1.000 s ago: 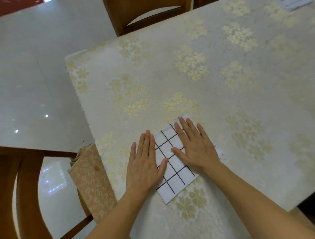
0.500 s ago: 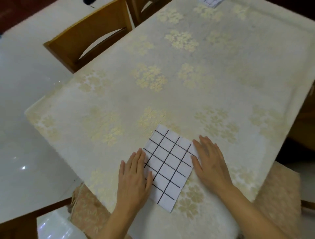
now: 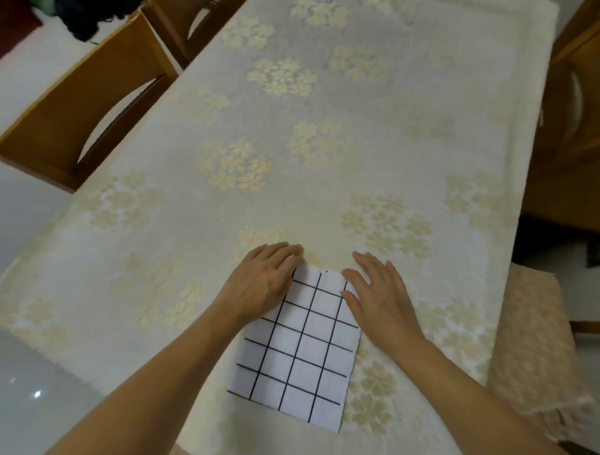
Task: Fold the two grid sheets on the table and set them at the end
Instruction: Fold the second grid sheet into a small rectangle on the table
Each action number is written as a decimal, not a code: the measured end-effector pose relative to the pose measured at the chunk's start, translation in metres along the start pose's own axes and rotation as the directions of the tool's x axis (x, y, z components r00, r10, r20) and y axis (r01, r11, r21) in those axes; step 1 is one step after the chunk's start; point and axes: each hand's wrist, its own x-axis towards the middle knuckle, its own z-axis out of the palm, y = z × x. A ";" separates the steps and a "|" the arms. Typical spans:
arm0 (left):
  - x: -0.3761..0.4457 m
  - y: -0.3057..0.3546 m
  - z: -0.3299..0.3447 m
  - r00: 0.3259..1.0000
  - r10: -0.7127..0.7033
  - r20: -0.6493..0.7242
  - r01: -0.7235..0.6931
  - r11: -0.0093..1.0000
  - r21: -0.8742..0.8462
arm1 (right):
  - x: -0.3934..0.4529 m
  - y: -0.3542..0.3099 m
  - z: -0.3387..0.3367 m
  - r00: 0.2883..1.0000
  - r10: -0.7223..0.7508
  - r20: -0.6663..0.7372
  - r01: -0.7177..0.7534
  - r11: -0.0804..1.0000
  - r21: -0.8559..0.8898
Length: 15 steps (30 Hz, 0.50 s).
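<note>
A folded white sheet with a black grid (image 3: 302, 350) lies flat on the table near its front edge. My left hand (image 3: 263, 282) rests palm down on the sheet's far left corner, fingers spread and reaching past the far edge. My right hand (image 3: 376, 295) lies flat along the sheet's far right edge, partly on the tablecloth. Neither hand grips the sheet. A sliver of another pale sheet (image 3: 324, 1) shows at the far end of the table, cut off by the frame.
The table wears a cream cloth with gold flower clusters (image 3: 324, 146). Wooden chairs stand at the left (image 3: 81, 107) and far left (image 3: 194, 29). A cushioned chair seat (image 3: 532, 341) sits at the right, with wooden furniture (image 3: 571, 130) beyond it.
The view has swung along the table's length. Both hands slid from the sheet's sides up to its far corners, and the sheet now lies more squarely in front of me.
</note>
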 end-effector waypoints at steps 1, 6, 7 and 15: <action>0.005 -0.002 0.000 1.000 0.017 0.000 -0.017 1.000 -0.004 | 0.003 -0.001 0.000 1.000 0.009 0.006 -0.009 1.000 -0.010; 0.018 -0.008 0.000 0.999 0.028 0.034 -0.028 1.000 -0.010 | 0.015 -0.004 0.001 0.996 0.031 0.079 -0.027 0.999 -0.046; 0.019 -0.009 0.000 0.999 0.033 0.039 -0.033 0.999 -0.011 | 0.018 -0.005 0.001 0.994 0.032 0.105 -0.028 0.999 -0.040; 0.022 -0.013 -0.005 0.994 0.059 0.093 -0.058 0.998 -0.013 | 0.026 -0.005 -0.002 0.979 -0.025 0.200 0.025 1.000 0.000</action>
